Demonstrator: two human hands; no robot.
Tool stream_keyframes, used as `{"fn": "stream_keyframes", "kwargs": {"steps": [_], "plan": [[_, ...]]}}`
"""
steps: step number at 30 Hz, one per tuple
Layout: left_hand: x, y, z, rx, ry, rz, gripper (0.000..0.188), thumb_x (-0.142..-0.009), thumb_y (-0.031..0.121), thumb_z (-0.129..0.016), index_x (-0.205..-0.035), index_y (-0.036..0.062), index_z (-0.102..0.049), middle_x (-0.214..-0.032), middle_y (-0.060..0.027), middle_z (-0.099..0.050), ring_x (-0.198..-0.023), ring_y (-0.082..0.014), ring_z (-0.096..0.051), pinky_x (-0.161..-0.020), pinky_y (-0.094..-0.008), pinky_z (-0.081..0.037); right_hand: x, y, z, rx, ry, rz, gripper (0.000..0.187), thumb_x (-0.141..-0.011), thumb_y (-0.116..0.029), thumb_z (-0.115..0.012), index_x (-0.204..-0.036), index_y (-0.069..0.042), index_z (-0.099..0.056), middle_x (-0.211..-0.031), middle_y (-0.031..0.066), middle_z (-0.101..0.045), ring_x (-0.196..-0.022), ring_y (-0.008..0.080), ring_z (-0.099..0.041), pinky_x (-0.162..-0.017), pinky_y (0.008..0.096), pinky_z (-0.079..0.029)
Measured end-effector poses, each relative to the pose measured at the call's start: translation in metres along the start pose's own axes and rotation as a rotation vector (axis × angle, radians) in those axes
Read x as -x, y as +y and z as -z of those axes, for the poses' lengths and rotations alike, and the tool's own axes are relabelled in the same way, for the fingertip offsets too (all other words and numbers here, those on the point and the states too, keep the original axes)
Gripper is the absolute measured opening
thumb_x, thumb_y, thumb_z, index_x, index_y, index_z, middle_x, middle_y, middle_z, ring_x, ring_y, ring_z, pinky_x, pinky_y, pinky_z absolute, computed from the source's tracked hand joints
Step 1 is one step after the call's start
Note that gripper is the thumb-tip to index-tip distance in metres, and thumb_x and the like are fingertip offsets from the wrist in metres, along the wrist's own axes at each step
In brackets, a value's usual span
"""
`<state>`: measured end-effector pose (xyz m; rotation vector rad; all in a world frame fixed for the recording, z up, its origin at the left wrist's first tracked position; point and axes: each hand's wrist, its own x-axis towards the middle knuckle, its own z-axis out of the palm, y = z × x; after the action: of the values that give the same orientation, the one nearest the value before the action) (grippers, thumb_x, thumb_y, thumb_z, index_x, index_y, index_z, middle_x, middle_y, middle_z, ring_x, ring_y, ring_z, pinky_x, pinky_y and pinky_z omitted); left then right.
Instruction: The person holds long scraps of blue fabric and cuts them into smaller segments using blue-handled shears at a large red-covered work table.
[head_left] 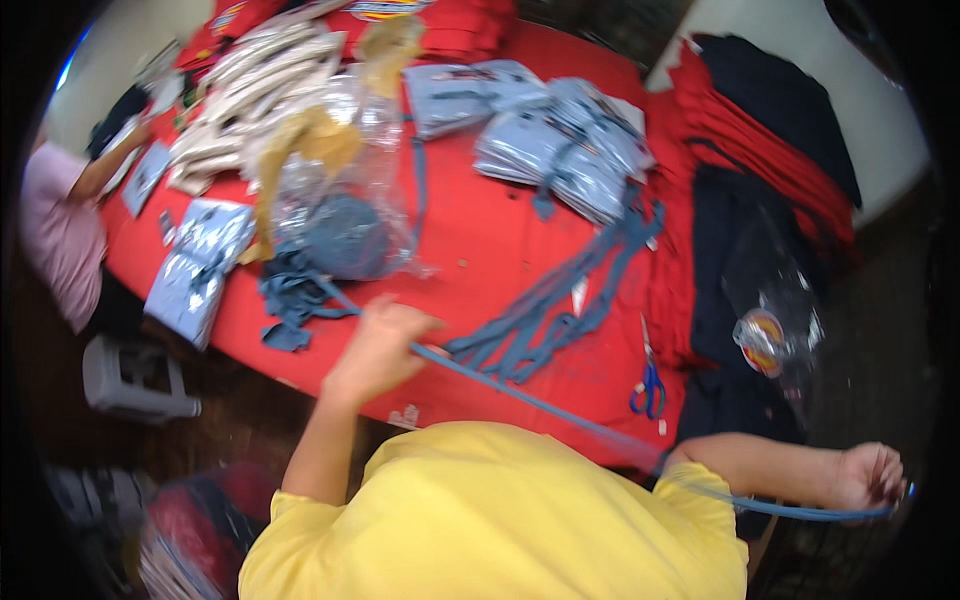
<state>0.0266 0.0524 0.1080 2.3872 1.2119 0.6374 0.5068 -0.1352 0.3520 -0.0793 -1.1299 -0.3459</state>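
Observation:
A long blue-grey fabric strip (515, 393) is stretched slantwise in front of my body. My left hand (372, 352), blurred, is closed around it above the near edge of the red-covered table (470, 240). Far out to the right, beyond the table, my right hand (872, 474) is closed in a fist on the strip, which hangs doubled there. Left of my left hand the strip leads toward a heap of blue-grey strips (290, 298) beside a blue-grey roll (345, 235) in clear plastic. More loose strips (570, 315) lie across the middle of the table.
Blue scissors (648, 390) lie near the right table edge. Bundles of plastic-wrapped light-blue garments (560, 145) stand at the back, another bundle (200, 270) at left. Red and dark cloth (740, 230) is piled at right. A person in pink (65, 230) sits left, near a grey stool (135, 380).

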Motion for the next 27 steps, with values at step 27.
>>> {"fn": "stream_keyframes", "kwargs": {"steps": [27], "plan": [[-0.017,0.026,0.034,0.243,-0.096,0.221,0.014,-0.083,0.011,-0.055,-0.091,0.0002,-0.061,-0.075,-0.0181,-0.062,-0.071,-0.0326,-0.062,-0.063,-0.0393,-0.047,0.193,0.274,-0.011,0.196,-0.208,-1.449,0.015,-0.087,-0.009,-0.063,-0.099,-0.001,-0.059,-0.078,0.0061,-0.063,-0.061,0.012,-0.06,-0.056,0.025,-0.05]]}}
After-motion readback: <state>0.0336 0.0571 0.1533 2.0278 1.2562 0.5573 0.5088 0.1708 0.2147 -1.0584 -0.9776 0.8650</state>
